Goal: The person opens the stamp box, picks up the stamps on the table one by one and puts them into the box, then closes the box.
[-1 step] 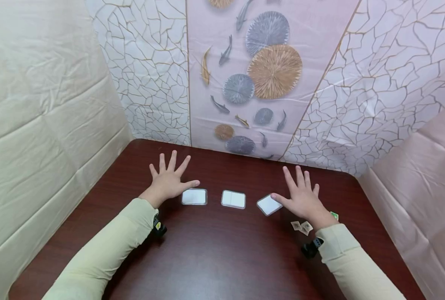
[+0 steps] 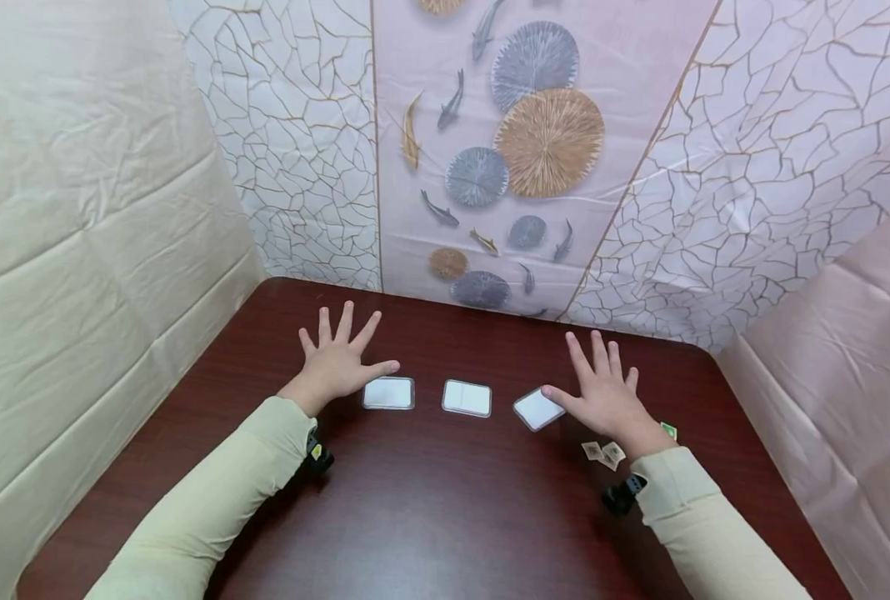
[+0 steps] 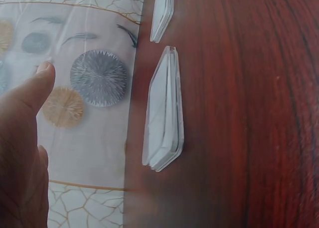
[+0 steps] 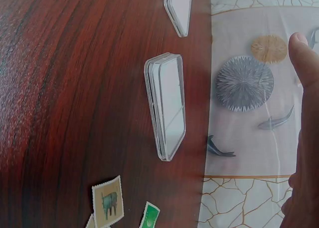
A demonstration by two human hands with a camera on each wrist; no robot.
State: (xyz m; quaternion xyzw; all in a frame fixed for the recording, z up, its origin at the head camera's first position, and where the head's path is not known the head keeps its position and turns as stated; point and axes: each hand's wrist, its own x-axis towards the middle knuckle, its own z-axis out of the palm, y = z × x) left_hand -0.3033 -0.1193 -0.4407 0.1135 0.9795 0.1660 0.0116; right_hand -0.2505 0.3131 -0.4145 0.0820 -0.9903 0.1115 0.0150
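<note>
Both hands are held out with straight, spread fingers and nothing in them. My left hand [image 2: 332, 369] is at the left, its thumb overlapping the upper edge of a flat clear-rimmed case [image 2: 388, 394] with white inside. A second such case [image 2: 467, 399] lies in the middle, between the hands. My right hand [image 2: 605, 400] is at the right; its thumb overlaps a third case [image 2: 537, 411], which lies turned at an angle. In the left wrist view, the left thumb [image 3: 37, 86] shows apart from the near case [image 3: 163, 113]. The right wrist view shows the right thumb [image 4: 305, 58] likewise apart from its case [image 4: 169, 106].
Several small postage stamps [image 2: 592, 452] lie below the right hand; one [image 4: 108, 203] shows an animal. A green stamp [image 2: 668, 431] is partly hidden by the right wrist. The dark red-brown table [image 2: 430, 500] meets patterned cloth [image 2: 482, 225] at the back and plain cloth at both sides.
</note>
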